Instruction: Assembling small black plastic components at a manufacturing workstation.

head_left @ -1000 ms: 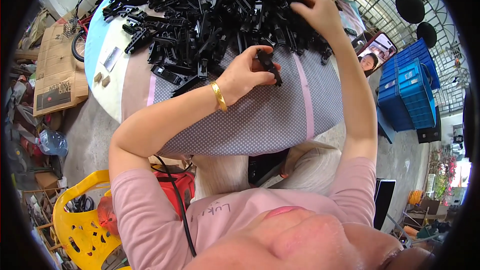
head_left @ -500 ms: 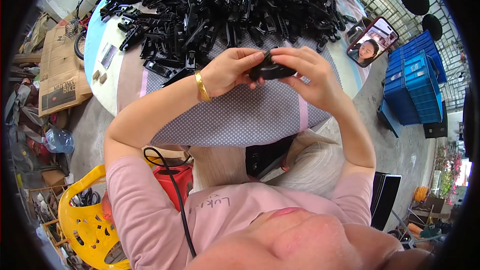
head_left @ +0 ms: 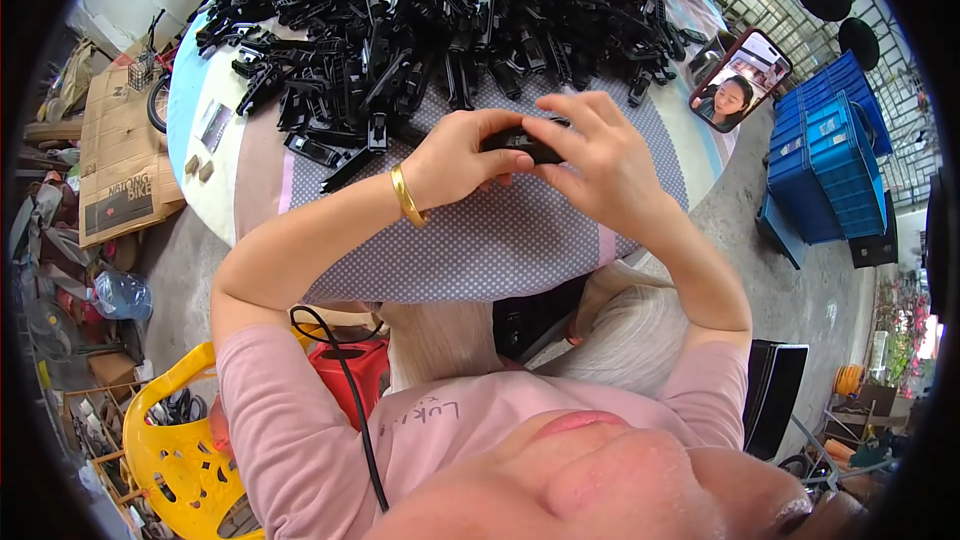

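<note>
Above the near part of the table, both my hands meet on a small, dark, elongated black plastic part [head_left: 532, 145]. My left hand [head_left: 462, 155], with a gold bangle at its wrist, is closed round the part's left end, thumb along the top. The thumb and index finger of my right hand [head_left: 612, 162] grip the right end, while its other fingers are lifted. My fingers cover much of the part, so its details cannot be made out. Beyond my hands lies a large heap of similar black plastic parts [head_left: 400, 25].
A dotted grey cloth [head_left: 450, 260] covers the table's near side. A phone [head_left: 740, 80] stands at the right edge, beside a dark cup. Blue crates [head_left: 825, 165] are on the right; cardboard [head_left: 120, 160] and a yellow chair [head_left: 180, 460] are on the left. Two small tan pieces [head_left: 200, 169] lie at the table's left.
The black part has turned and come slightly lower between my hands. My right hand has shifted its grip, with its outer fingers raised. My left thumb now lies further over the part.
</note>
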Motion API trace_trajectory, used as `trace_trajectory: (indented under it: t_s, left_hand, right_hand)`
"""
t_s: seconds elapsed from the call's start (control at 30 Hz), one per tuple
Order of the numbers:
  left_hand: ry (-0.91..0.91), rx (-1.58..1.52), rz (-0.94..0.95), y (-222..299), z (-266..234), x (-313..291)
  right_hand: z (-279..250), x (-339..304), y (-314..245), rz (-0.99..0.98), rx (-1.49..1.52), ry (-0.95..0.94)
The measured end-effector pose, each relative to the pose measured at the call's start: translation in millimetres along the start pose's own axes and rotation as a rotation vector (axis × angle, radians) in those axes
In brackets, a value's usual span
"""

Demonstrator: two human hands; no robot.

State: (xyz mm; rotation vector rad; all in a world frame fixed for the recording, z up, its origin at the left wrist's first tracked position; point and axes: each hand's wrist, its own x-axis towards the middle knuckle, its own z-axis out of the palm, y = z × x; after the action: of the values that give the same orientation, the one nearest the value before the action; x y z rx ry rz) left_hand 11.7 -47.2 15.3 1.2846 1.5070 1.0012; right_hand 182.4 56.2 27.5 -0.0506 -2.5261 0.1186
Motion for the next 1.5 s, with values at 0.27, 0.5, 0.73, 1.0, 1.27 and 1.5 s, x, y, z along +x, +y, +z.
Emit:
trace_trajectory:
  t_s: [0.27,0.5,0.73,1.0,1.27,1.5]
  left_hand:
    - [0.139,0.529,0.427,-6.5,6.7,-4.8]
    - [0.202,0.638,0.610,-5.2,5.0,-4.4]
    - [-0.155,0.611,0.565,5.2,-3.6,-4.7]
    - [0.405,1.201,0.460,-24.8,-12.2,13.2]
    - [0.380,1.184,0.512,-28.7,-12.2,11.9]
    - [0.321,1.194,0.698,-12.4,-0.5,-4.3]
  right_hand:
    - [0.7,-8.7,7.9,0.292,0.269,-0.207]
    - [9.0,-11.0,8.9,0.168,0.165,-0.004]
    - [-29.3,-15.2,13.5,0.257,0.381,-0.369]
    - [-70.1,-29.1,19.3,0.179,0.413,-0.983]
    - [-39.5,11.3,109.0,0.387,-0.053,-0.244]
    - [20.1,47.7,249.3,0.873,-0.594,-0.340]
